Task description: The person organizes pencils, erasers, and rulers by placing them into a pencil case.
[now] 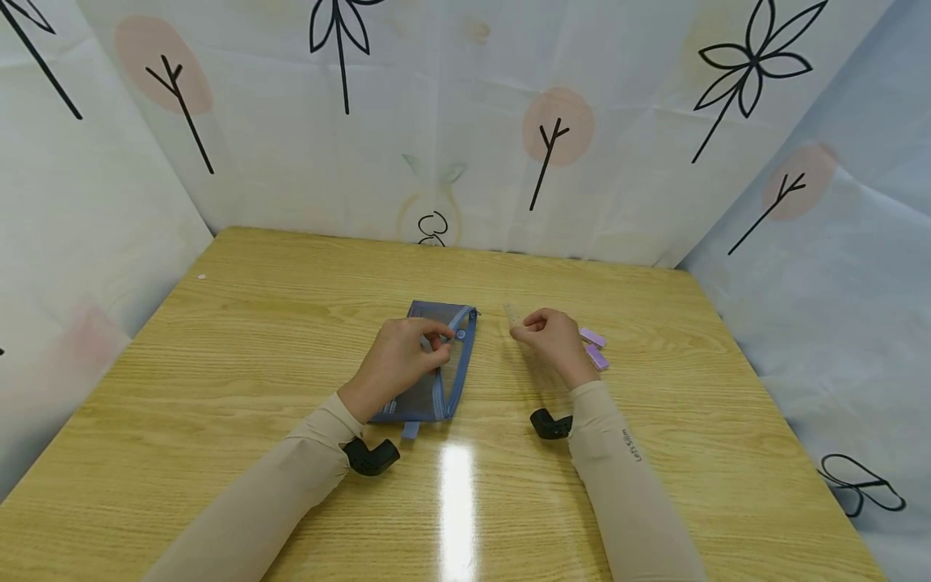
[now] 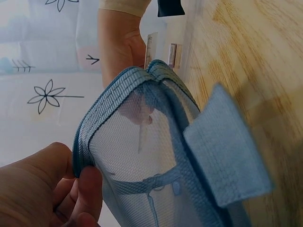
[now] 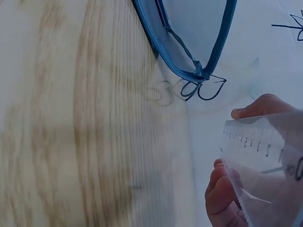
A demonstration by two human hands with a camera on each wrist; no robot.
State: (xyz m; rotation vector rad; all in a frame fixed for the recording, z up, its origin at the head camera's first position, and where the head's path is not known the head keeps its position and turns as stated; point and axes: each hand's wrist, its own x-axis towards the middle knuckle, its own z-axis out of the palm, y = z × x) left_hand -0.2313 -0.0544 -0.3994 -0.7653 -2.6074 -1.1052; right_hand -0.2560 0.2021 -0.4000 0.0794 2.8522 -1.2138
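A blue mesh zip pouch (image 1: 435, 310) lies on the table, its zipped mouth gaping toward the right. My left hand (image 1: 396, 352) pinches the upper zipper edge between thumb and fingers; the left wrist view shows this edge (image 2: 85, 137) lifted. To the right of the pouch, my right hand (image 1: 553, 343) holds a clear ruler (image 3: 255, 146) by thumb and fingers, its printed scale facing the right wrist camera. The ruler's far end points up and away from me, apart from the pouch. Through the pouch's mesh, the right hand shows in the left wrist view.
Two small purple blocks (image 1: 595, 358) lie just right of my right hand. A fabric tab (image 1: 410, 430) sticks out from the pouch's near end. A tiny pale scrap (image 1: 201, 276) sits at the table's far left. Printed cloth walls (image 1: 465, 162) surround the wooden table (image 1: 218, 364).
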